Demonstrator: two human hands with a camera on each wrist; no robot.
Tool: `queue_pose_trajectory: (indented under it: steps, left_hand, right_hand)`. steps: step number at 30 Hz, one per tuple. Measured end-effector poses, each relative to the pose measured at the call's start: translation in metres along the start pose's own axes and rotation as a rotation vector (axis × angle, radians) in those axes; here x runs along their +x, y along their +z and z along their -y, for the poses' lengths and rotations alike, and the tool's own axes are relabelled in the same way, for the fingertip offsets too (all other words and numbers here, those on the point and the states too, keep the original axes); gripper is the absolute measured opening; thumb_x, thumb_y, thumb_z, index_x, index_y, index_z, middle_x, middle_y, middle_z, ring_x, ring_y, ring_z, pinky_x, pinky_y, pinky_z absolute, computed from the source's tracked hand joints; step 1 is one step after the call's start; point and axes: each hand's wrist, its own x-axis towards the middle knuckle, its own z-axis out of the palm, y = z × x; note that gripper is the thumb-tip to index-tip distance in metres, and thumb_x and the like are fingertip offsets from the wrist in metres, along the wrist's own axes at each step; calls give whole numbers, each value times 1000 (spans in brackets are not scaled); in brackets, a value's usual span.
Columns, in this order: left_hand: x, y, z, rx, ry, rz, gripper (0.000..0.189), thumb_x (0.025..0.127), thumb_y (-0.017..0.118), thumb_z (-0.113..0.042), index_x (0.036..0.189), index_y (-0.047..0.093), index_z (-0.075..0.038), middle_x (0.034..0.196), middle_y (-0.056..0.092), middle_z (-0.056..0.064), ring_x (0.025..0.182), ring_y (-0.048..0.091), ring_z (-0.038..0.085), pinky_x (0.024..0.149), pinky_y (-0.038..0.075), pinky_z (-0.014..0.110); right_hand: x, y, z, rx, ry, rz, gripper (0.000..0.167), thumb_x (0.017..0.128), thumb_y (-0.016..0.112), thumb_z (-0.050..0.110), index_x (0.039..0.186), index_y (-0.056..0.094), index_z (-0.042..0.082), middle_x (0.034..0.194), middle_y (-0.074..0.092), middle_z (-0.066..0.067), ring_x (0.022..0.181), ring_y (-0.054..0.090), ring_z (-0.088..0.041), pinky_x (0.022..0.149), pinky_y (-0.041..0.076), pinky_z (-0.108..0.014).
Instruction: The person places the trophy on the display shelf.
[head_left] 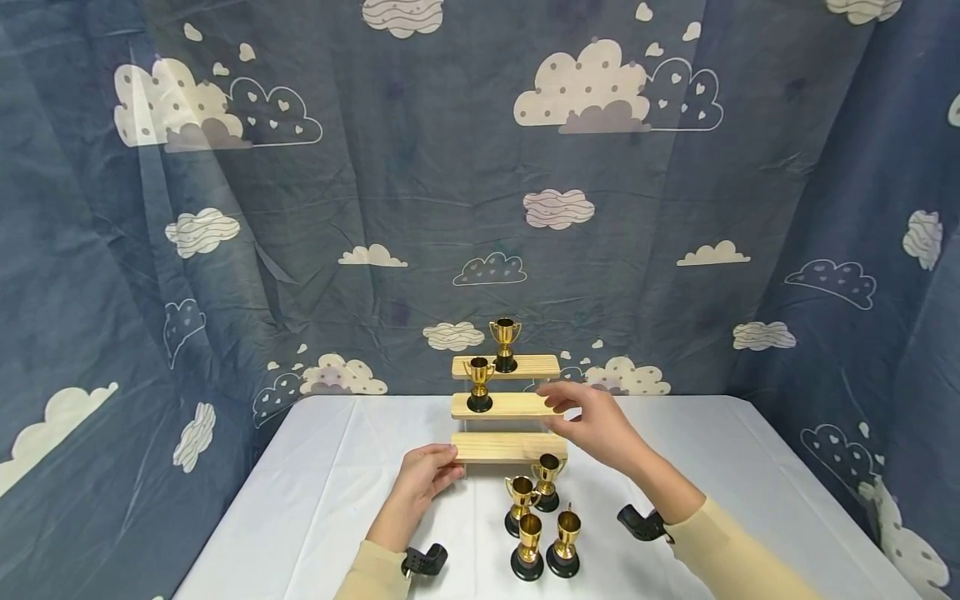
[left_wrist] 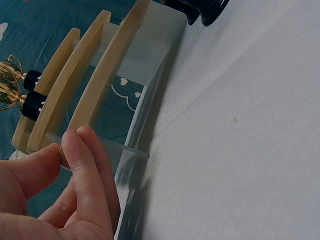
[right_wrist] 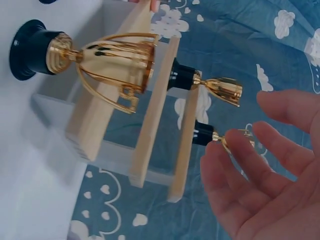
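Observation:
A small three-step display stand has a top board (head_left: 542,367), a middle board (head_left: 521,406) and a bottom board (head_left: 498,448) of pale wood. My left hand (head_left: 424,478) pinches the left end of the bottom board between thumb and fingertips, as the left wrist view shows. My right hand (head_left: 592,423), fingers relaxed and apart, hovers at the right end of the middle board with nothing in it. One gold trophy cup (head_left: 506,340) with a black base stands on the top board. Another trophy cup (head_left: 478,382) stands at the left of the middle board.
Several more trophy cups stand upright on the white tablecloth (head_left: 337,500) before the stand; one trophy (right_wrist: 115,65) is close to the bottom board. Clear side panels (left_wrist: 127,155) support the boards. A dark blue cloud-print curtain (head_left: 442,167) encloses the table.

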Motion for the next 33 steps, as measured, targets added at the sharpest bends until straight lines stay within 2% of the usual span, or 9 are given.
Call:
queue_pose_trajectory:
  steps: [7,12,22,27,33]
  left_hand:
    - [1,0,0,0,3,-1,27,94,70,-5,116,63,9,89,68,13,73,68,17,74,61,28]
    - [2,-1,2,-6,-7,-6,26,94,70,-5,115,64,9,87,68,14,72,68,18,73,61,28]
    - [0,0,2,-10,-15,-1,26,94,69,-4,115,63,10,86,68,13,71,69,16,71,61,27]
    - [1,0,1,-14,-13,2,27,94,70,-5,115,63,10,85,68,13,71,69,17,71,61,27]
    - [1,-1,1,-13,-10,3,27,94,70,-5,116,63,9,86,68,13,71,69,17,71,61,27]
  right_hand:
    - [-10,6,-11,11,38,11,38,91,75,18,127,66,22,110,67,5,104,65,-22,84,58,-41]
    - [-18,10,-19,37,56,16,38,90,76,15,127,66,20,108,68,4,100,66,-17,85,58,-38]
    - [-30,20,-35,93,92,36,38,88,78,15,124,68,26,110,70,-5,96,67,-16,74,58,-31]
    - [-33,23,-39,124,80,52,37,89,78,16,124,67,23,110,69,-8,96,67,-21,71,58,-30]
    - [-37,28,-44,143,57,77,40,89,79,20,126,67,14,111,69,-10,96,67,-22,73,58,-30]
